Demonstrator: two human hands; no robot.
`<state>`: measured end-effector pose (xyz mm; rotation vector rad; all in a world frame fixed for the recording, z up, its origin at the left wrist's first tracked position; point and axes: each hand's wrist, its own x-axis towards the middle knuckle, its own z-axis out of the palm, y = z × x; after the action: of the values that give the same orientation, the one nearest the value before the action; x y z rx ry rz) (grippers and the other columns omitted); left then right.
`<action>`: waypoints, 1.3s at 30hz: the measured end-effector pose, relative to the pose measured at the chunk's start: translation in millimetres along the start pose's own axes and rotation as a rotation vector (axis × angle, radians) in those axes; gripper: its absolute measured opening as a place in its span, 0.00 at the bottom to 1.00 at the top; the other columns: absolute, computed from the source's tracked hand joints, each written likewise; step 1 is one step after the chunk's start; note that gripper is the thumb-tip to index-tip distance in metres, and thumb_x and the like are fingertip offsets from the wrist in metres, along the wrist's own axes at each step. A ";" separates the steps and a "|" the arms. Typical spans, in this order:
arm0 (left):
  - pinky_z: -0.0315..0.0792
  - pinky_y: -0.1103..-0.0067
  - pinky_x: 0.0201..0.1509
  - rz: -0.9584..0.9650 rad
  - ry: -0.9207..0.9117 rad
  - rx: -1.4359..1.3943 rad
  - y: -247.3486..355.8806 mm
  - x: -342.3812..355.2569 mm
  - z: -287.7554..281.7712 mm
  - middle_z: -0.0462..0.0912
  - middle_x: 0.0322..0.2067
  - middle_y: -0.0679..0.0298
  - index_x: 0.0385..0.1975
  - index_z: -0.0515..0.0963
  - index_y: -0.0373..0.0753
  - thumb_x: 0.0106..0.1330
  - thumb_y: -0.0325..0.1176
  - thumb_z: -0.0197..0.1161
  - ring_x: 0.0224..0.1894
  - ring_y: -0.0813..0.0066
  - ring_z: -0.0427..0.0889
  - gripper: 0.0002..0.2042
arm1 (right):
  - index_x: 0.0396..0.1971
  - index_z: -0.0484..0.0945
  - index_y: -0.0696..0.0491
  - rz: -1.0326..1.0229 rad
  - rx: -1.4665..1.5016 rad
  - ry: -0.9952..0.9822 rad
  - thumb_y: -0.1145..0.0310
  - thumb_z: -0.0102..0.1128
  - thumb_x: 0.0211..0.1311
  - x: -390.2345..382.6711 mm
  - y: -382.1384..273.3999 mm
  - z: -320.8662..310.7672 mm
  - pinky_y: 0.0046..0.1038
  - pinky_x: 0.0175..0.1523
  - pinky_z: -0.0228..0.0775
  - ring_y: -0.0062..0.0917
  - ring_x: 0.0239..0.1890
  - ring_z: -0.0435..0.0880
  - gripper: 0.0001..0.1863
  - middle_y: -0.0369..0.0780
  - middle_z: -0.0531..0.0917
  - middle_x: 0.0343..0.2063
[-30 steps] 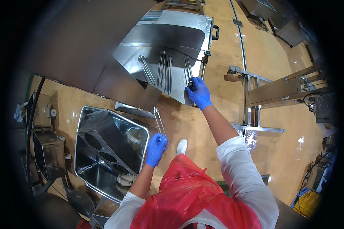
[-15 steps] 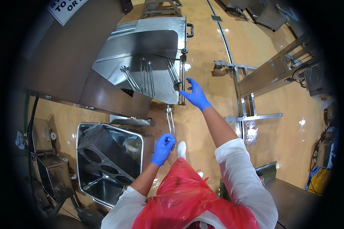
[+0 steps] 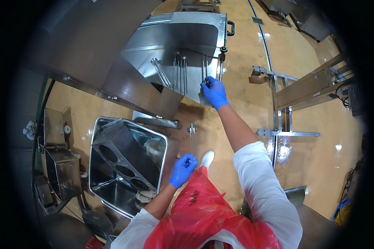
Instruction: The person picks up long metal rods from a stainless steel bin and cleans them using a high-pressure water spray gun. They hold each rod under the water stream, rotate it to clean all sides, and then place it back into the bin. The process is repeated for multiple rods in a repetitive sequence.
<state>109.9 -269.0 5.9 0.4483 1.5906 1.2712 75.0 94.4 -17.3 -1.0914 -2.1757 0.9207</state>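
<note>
Pronged rod (image 3: 192,130), pinched in the left grip (image 3: 183,170), could drop if that slackens; right grip (image 3: 215,93) curls round second rod (image 3: 206,67).

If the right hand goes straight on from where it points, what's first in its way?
The pronged metal piece right at the fingers of the right hand. Past that, probably the next pronged piece to the left, though depth is unclear from this one view.
</note>
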 end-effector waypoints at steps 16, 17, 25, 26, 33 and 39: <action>0.68 0.85 0.30 0.009 -0.280 0.096 7.3 41.5 26.6 0.72 0.26 0.74 0.40 0.77 0.38 0.70 0.28 0.64 0.26 0.88 0.70 0.05 | 0.59 0.75 0.54 0.207 0.366 0.143 0.64 0.67 0.64 -129.7 23.5 -87.5 0.29 0.48 0.75 0.28 0.42 0.84 0.25 0.44 0.83 0.48; 0.68 0.85 0.30 -0.020 -0.345 0.082 10.3 42.8 36.9 0.72 0.26 0.74 0.41 0.77 0.38 0.70 0.29 0.64 0.26 0.87 0.70 0.05 | 0.60 0.74 0.53 0.219 0.376 0.178 0.64 0.67 0.64 -165.5 38.7 -103.2 0.31 0.48 0.75 0.27 0.41 0.83 0.25 0.42 0.82 0.49; 0.72 0.84 0.33 0.018 -1.201 0.291 2.4 -14.2 174.4 0.79 0.28 0.70 0.41 0.78 0.37 0.69 0.29 0.65 0.28 0.85 0.75 0.06 | 0.67 0.67 0.52 0.548 0.624 0.336 0.69 0.62 0.69 -464.4 10.3 -267.1 0.31 0.61 0.71 0.26 0.57 0.79 0.28 0.41 0.79 0.56; 0.73 0.84 0.33 0.128 -1.289 0.433 -0.5 -33.1 195.9 0.79 0.28 0.70 0.41 0.79 0.37 0.68 0.28 0.65 0.28 0.85 0.76 0.06 | 0.67 0.67 0.53 0.515 0.781 0.400 0.70 0.62 0.69 -493.7 1.8 -281.9 0.32 0.62 0.70 0.26 0.58 0.78 0.28 0.42 0.79 0.55; 0.79 0.77 0.43 0.877 -1.560 0.672 -49.6 -236.7 340.4 0.87 0.33 0.59 0.40 0.83 0.34 0.53 0.29 0.78 0.34 0.70 0.86 0.16 | 0.61 0.68 0.56 0.235 0.807 1.053 0.74 0.62 0.69 -756.6 -66.9 -330.7 0.32 0.66 0.69 0.26 0.60 0.78 0.23 0.42 0.80 0.53; 0.78 0.72 0.50 0.991 -1.924 0.481 -123.7 -458.6 420.3 0.86 0.37 0.56 0.44 0.81 0.33 0.56 0.33 0.77 0.38 0.63 0.86 0.19 | 0.60 0.72 0.52 0.474 0.240 1.495 0.69 0.68 0.64 -949.6 -92.0 -308.2 0.29 0.64 0.69 0.24 0.58 0.77 0.25 0.37 0.77 0.55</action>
<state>700.5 -458.3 138.3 2.0728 -0.1699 0.3993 753.5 -634.3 100.0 -1.4608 -0.5870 0.2484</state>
